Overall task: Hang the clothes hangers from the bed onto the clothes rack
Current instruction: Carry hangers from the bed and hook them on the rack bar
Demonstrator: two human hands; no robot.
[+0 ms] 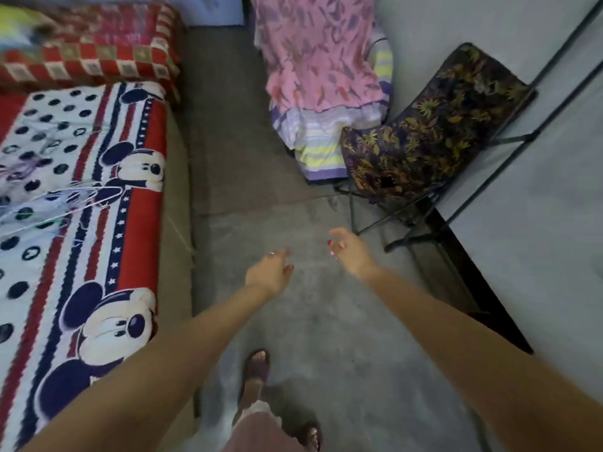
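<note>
Hangers (81, 199) lie on bed (137, 223); both empty hands reach forward.

Both arms are bare, sleeveless; the left hand (272, 272) wears a ring, and the right hand (347, 251) red-painted nails; below the hands, purple sandals (257, 365) and a pinkish garment (261, 432).

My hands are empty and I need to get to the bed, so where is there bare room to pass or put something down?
Open floor runs between the bed and the folding rack, under both hands. The near bedspread is bare. Hangers crowd the bed's middle; draped clothes and a dark floral cloth fill the far right.
</note>
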